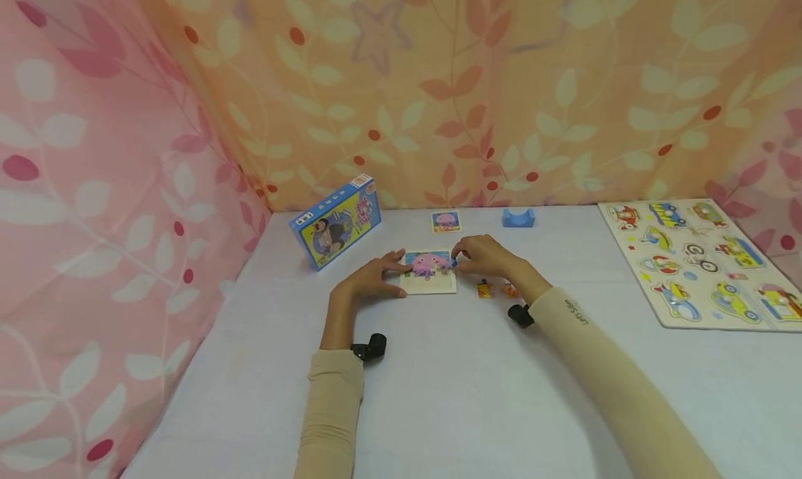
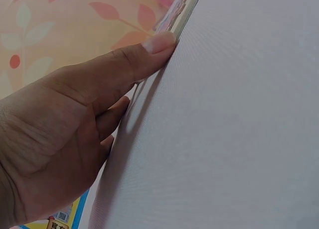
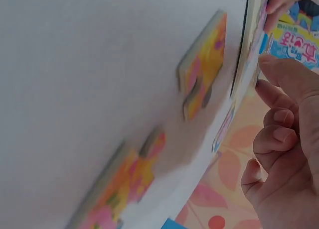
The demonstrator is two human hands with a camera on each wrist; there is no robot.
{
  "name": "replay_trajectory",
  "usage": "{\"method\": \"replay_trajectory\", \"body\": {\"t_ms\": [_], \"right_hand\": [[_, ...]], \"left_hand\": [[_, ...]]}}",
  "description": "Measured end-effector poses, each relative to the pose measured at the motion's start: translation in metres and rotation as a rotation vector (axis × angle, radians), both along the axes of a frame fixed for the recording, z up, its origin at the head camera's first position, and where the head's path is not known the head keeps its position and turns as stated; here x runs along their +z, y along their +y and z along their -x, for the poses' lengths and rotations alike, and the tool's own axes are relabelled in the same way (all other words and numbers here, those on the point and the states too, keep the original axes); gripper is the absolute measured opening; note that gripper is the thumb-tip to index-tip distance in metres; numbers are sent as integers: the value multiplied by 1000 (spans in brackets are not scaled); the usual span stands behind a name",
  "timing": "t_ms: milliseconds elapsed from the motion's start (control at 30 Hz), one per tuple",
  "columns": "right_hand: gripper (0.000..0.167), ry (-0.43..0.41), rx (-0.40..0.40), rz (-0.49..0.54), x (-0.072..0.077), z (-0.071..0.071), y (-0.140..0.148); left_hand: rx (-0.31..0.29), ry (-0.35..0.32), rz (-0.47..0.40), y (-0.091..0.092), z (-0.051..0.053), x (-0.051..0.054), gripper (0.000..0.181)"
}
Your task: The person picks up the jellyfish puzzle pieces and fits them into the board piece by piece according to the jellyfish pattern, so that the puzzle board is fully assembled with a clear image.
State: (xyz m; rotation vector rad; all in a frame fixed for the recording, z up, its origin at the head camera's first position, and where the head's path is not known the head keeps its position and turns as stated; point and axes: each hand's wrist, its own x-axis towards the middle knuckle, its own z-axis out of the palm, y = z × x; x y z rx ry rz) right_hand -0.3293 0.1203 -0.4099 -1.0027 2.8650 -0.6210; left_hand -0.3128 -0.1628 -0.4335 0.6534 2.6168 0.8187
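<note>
A small jigsaw puzzle board [image 1: 438, 288] with a pink sea creature partly assembled in it lies flat on the white table. My left hand [image 1: 370, 277] rests at its left side, fingers extended over the frame; in the left wrist view the thumb [image 2: 159, 44] touches the board's edge. At the right edge, my right hand [image 1: 485, 256] pinches a small bluish puzzle piece [image 1: 454, 262] between thumb and index finger, the other fingers curled. Two loose orange-yellow pieces, one [image 3: 205, 59] nearer the board and one [image 3: 134, 181] farther right, lie beneath the right wrist.
A blue-yellow box [image 1: 338, 225] stands at the back left. Behind the board lies a small picture card [image 1: 446, 221], with a blue block [image 1: 518, 218] to its right. A large vehicle puzzle board [image 1: 702, 256] lies at the right. Patterned cloth hangs behind and at the sides.
</note>
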Motion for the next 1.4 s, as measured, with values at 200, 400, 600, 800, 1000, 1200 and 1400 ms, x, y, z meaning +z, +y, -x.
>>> {"method": "replay_trajectory", "body": {"t_ms": [200, 400, 600, 800, 1000, 1200, 1400], "right_hand": [[26, -16, 12, -12, -2, -1, -8], [27, -2, 29, -11, -4, -2, -14], [30, -38, 89, 16, -6, 1, -18], [29, -138, 37, -11, -7, 6, -18], [30, -233, -33, 5, -7, 10, -19], [29, -283, -101, 12, -6, 10, -23], [29, -407, -150, 84, -7, 7, -24]], "left_hand": [[7, -10, -4, 1, 2, 0, 60], [6, -16, -10, -1, 1, -1, 60], [4, -14, -1, 0, 0, -2, 60], [14, -12, -9, 0, -1, 0, 59], [5, 1, -1, -1, 1, -1, 60], [-1, -1, -5, -1, 1, 1, 60], [-1, -2, -20, 0, 1, -1, 60]]}}
